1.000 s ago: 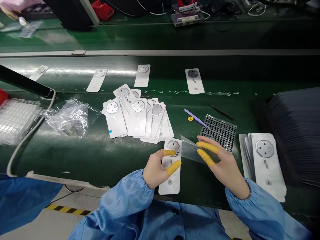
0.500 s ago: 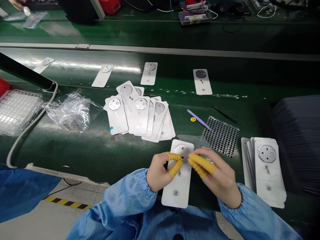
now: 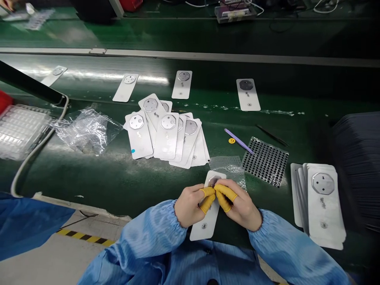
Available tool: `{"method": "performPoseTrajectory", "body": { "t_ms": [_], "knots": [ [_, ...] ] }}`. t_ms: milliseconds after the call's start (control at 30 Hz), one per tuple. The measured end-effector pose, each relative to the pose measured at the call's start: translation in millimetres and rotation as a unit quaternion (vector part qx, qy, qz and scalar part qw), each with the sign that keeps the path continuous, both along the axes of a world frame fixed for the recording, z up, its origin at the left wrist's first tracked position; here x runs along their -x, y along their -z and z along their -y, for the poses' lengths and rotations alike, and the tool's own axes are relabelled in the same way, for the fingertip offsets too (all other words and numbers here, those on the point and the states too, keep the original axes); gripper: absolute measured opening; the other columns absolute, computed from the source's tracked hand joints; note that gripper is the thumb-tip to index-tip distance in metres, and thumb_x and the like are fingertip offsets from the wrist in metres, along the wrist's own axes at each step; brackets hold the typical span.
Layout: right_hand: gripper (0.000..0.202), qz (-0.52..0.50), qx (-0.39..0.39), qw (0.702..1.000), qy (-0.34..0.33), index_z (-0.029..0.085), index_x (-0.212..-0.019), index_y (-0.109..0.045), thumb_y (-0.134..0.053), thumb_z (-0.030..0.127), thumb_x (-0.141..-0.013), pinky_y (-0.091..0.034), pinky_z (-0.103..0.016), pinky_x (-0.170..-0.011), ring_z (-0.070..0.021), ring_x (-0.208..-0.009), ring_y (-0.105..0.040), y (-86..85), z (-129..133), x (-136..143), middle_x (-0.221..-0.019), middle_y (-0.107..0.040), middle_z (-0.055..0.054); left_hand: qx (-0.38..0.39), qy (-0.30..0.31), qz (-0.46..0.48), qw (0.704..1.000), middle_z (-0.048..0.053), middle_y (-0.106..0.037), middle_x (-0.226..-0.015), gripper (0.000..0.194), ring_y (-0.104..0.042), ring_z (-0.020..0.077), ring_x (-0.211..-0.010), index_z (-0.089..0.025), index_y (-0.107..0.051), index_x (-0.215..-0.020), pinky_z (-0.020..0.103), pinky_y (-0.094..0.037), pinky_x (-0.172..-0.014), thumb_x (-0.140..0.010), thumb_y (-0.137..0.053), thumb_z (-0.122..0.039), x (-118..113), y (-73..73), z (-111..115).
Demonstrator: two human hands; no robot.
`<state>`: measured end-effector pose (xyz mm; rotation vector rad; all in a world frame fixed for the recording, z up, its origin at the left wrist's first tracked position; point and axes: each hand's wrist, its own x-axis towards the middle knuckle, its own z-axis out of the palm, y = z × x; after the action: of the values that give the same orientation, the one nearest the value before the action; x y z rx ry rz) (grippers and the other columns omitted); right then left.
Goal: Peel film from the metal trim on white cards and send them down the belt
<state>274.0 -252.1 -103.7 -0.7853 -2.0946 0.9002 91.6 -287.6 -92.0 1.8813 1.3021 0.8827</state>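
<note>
A white panel [image 3: 204,221] with an octagonal disc at its top lies in front of me, partly covered by my hands. Over its upper part my left hand [image 3: 194,204] pinches with yellow-covered thumb and finger. My right hand [image 3: 236,202], also in yellow finger covers, meets it there with fingertips pressed together. Whatever sits between the fingertips is too small to name. Right of the hands lies a sheet of small black dots [image 3: 265,161], beside purple tweezers [image 3: 239,141], a round yellow piece [image 3: 231,141] and clear bubbly film [image 3: 228,168].
Loose white panels [image 3: 166,136] are heaped at centre-left, and a stack [image 3: 323,209] stands at right. Several single panels [image 3: 181,85] lie on the belt behind. Crumpled plastic [image 3: 86,132], clear trays [image 3: 22,130], dark tweezers [image 3: 271,135] and dark stacked sheets [image 3: 359,166] surround the area.
My right hand has moved left, and its fingertips now meet those of my left hand. The panels on the belt have shifted slightly to the right.
</note>
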Motion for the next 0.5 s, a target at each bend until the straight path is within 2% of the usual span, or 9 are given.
{"method": "performPoseTrajectory", "body": {
  "t_ms": [67, 133, 233, 300, 400, 500],
  "knots": [
    [0.020, -0.015, 0.074, 0.996, 0.053, 0.021, -0.105, -0.057, -0.054, 0.012, -0.087, -0.056, -0.032, -0.080, -0.0179, -0.093, -0.062, 8.2, -1, 4, -0.102, -0.061, -0.008, 0.028, 0.006, 0.007, 1.000, 0.011, -0.070, -0.077, 0.018, -0.069, 0.0186, -0.066, -0.012, -0.070, -0.088, 0.026, -0.057, -0.060, -0.084, -0.052, -0.015, 9, -1.5, 1],
    [0.013, -0.020, 0.110, 0.989, 0.097, 0.021, -0.099, -0.057, -0.052, 0.013, -0.089, -0.056, -0.029, -0.074, -0.0162, -0.088, -0.062, 13.6, -3, 6, -0.098, -0.060, -0.007, 0.068, -0.014, 0.009, 0.998, 0.012, -0.072, -0.083, 0.017, -0.071, 0.0206, -0.072, -0.012, -0.070, -0.091, 0.028, -0.058, -0.066, -0.082, -0.056, -0.017, 25, -7.3, 5],
    [0.011, -0.029, 0.125, 0.986, 0.109, 0.021, -0.096, -0.058, -0.054, 0.014, -0.088, -0.055, -0.027, -0.070, -0.0161, -0.088, -0.062, 10.7, -3, 7, -0.098, -0.060, -0.006, 0.105, -0.119, -0.002, 0.987, 0.013, -0.072, -0.095, 0.027, -0.071, 0.0242, -0.085, -0.013, -0.065, -0.106, 0.032, -0.059, -0.072, -0.081, -0.060, -0.017, 52, -24.1, 19],
    [0.013, -0.025, 0.107, 0.989, 0.101, 0.022, -0.095, -0.060, -0.058, 0.013, -0.086, -0.054, -0.028, -0.074, -0.0164, -0.089, -0.062, -1.7, -2, 6, -0.098, -0.061, -0.006, 0.111, -0.185, 0.028, 0.976, 0.013, -0.072, -0.098, 0.031, -0.071, 0.0233, -0.083, -0.015, -0.061, -0.114, 0.031, -0.060, -0.069, -0.083, -0.058, -0.018, 59, -37.9, 28],
    [0.021, -0.006, 0.029, 0.993, 0.113, 0.022, -0.102, -0.059, -0.061, 0.012, -0.083, -0.053, -0.027, -0.075, -0.0166, -0.086, -0.062, -30.3, 0, 4, -0.096, -0.063, -0.005, 0.123, -0.194, 0.104, 0.968, 0.010, -0.073, -0.093, 0.025, -0.071, 0.0196, -0.072, -0.018, -0.063, -0.108, 0.026, -0.059, -0.060, -0.084, -0.059, -0.019, 45, -54.4, 30],
    [0.032, 0.025, -0.049, 0.994, 0.096, 0.023, -0.116, -0.055, -0.057, 0.016, -0.085, -0.053, -0.030, -0.074, -0.0176, -0.083, -0.063, -53.5, 2, 1, -0.096, -0.066, -0.005, 0.111, -0.157, 0.105, 0.976, 0.009, -0.074, -0.097, 0.021, -0.071, 0.0200, -0.071, -0.017, -0.066, -0.102, 0.026, -0.058, -0.060, -0.082, -0.062, -0.019, 15, -63.3, 19]
  ]
}}
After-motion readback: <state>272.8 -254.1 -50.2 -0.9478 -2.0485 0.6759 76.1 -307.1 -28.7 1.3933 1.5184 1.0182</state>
